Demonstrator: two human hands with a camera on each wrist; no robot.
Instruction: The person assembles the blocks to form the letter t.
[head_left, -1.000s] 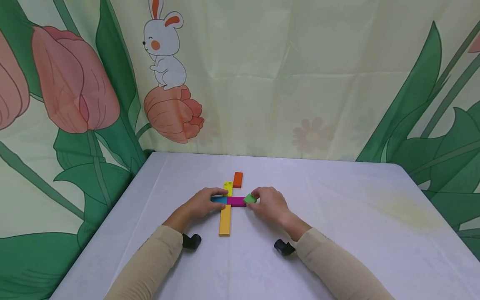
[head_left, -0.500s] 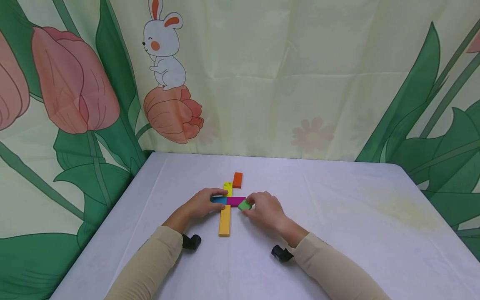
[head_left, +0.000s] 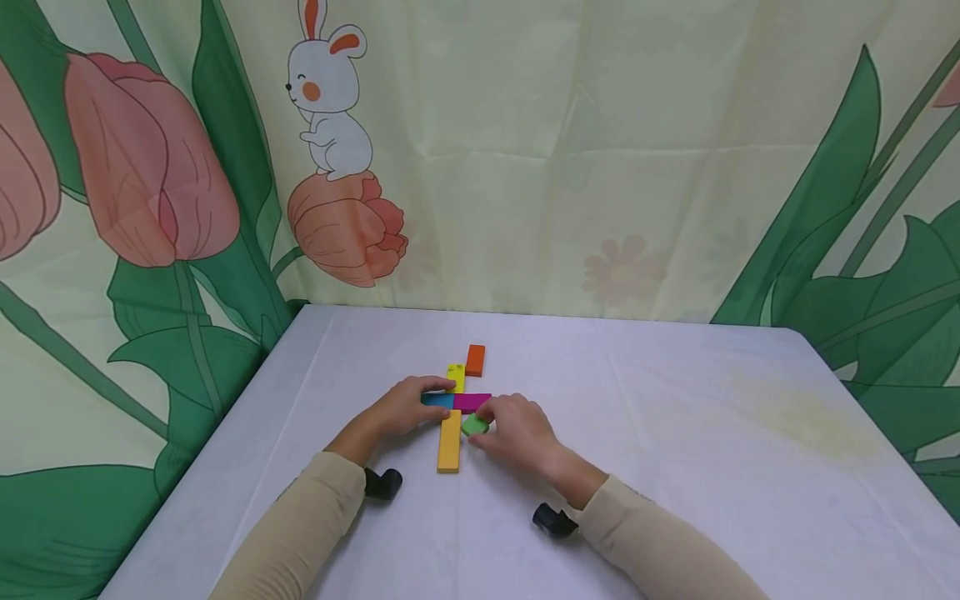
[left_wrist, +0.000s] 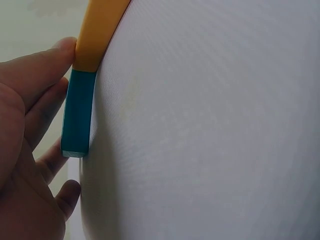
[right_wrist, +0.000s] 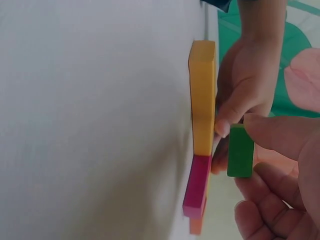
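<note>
Between the thumb and fingertips of our right hand [head_left: 517,429], we pinch the green block [head_left: 474,425]. It is positioned just beside the far end of the amber block [head_left: 449,442], on the right side, and near the magenta block [head_left: 472,403]. From the right wrist view, we observe a gap between the green block and the amber block. With our left hand [head_left: 401,406], we grip the blue block [head_left: 437,401]: the thumb lies on the near side, at the junction with the amber block, and the forefinger spans the far side, by the yellow block [head_left: 456,377].

The blue and magenta blocks lie end to end, forming 1 crosswise row. From this row, the yellow block extends away from us and the amber block extends toward us. At the right of the yellow block's far end lies the orange block [head_left: 476,360]; we cannot tell whether these 2 touch.

These 5 blocks lie flat on the white tablecloth [head_left: 675,442]. At our beige sleeves [head_left: 300,517], we wear 2 units: the left black device [head_left: 384,484] and the right black device [head_left: 555,521]. Beyond the table hangs the printed backdrop [head_left: 510,183], showing 1 white rabbit [head_left: 337,142], tulips and green leaves.
</note>
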